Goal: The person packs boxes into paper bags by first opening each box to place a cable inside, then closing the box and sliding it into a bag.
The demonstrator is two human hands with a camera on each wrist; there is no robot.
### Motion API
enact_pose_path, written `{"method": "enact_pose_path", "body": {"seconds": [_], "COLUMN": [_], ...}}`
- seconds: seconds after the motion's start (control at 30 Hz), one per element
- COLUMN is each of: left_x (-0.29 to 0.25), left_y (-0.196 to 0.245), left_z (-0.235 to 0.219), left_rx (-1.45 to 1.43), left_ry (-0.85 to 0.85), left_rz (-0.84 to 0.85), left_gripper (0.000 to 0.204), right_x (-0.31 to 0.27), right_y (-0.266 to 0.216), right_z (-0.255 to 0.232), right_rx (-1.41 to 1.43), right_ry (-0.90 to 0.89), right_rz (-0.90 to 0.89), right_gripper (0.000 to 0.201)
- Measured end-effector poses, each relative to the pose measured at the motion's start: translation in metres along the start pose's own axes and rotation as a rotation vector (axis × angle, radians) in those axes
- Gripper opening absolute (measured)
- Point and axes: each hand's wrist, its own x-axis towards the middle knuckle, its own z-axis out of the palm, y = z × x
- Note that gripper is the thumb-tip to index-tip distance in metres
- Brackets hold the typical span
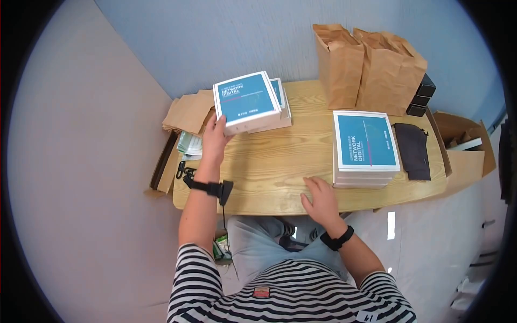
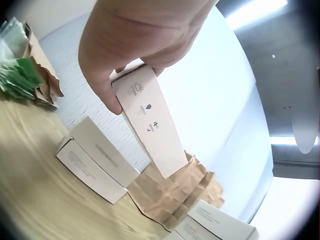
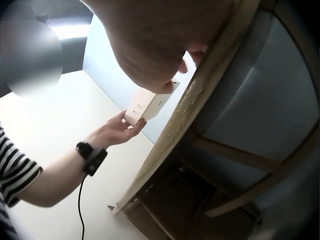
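Observation:
My left hand (image 1: pixel 216 141) grips a white box with a blue printed lid (image 1: pixel 247 98) by its near left corner. In the left wrist view the box's white side (image 2: pixel 150 117) with small printed symbols hangs well above the table, thumb and fingers on opposite faces. Partly hidden behind it in the head view are similar white boxes (image 1: pixel 286 110) on the table. My right hand (image 1: pixel 323 202) is at the table's front edge with relaxed fingers, holding nothing. Just beyond it stands a stack of the same blue-lidded boxes (image 1: pixel 366 141).
Two brown paper bags (image 1: pixel 362 70) stand at the back right, beside black boxes (image 1: pixel 423 96). A dark pouch (image 1: pixel 412 152) lies right of the stack. Flat paper bags (image 1: pixel 188 112) and green-white packets (image 1: pixel 189 144) are at left. Open cartons (image 1: pixel 467 156) flank the table (image 1: pixel 269 177).

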Motion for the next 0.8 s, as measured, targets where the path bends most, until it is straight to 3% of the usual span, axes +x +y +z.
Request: {"method": "enact_pose_path", "body": {"seconds": [0.27,0.33,0.43,0.47,0.53,0.7,0.8], "left_x": [0.089,0.108,0.11,0.1,0.081,0.089,0.09], "left_y": [-0.017,-0.029,-0.037,-0.031,-0.024,-0.034,-0.038], "left_z": [0.02,0.012,0.014,0.022,0.039,0.045,0.053], "left_rx": [0.063,0.397,0.557,0.559,0.249,0.139,0.226], "left_ry": [-0.021,-0.016,-0.005,-0.003,0.003,-0.01,0.007], "left_rz": [-0.066,-0.007,0.002,-0.003,-0.201,-0.253,-0.171], "left_gripper": [0.05,0.052,0.061,0.061,0.065,0.071,0.071], "right_x": [0.003,0.004,0.005,0.004,0.005,0.005,0.004], "right_y": [0.0,0.001,0.004,0.004,0.003,0.002,0.002], "right_z": [-0.002,-0.001,0.001,0.001,0.001,0.003,0.006], "right_rx": [-0.063,-0.051,-0.036,-0.032,-0.041,-0.061,-0.082], "right_ry": [-0.005,-0.011,-0.017,-0.015,-0.016,-0.025,-0.015], "right_rz": [-0.071,-0.067,-0.062,-0.062,-0.065,-0.075,-0.089], "right_gripper": [0.032,0.032,0.031,0.031,0.031,0.029,0.03]}}
